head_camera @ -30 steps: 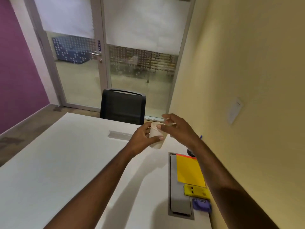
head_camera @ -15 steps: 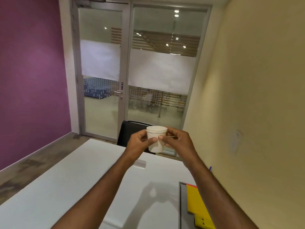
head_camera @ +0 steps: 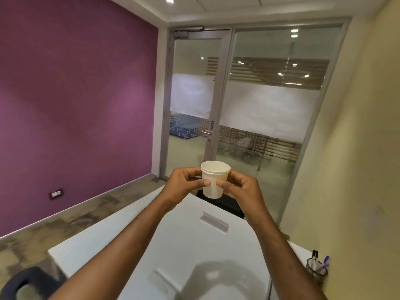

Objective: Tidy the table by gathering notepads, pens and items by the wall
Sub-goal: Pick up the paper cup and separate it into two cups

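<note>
The pen holder (head_camera: pixel 317 270) by the wall is blurred (its pens indistinct); the chair (head_camera: pixel 28 284) is cut off.

The cup (head_camera: pixel 214 180) was held above the surface (head_camera: pixel 121 239), the pen holder (head_camera: pixel 317 270) standing to its right, nearer.

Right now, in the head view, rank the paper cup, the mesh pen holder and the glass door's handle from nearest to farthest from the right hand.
1. Paper cup: held by the right hand and the left hand.
2. Mesh pen holder: on the table by the yellow wall, beside the right forearm.
3. Door handle: across the room on the glass door, beyond the table's far end.
</note>
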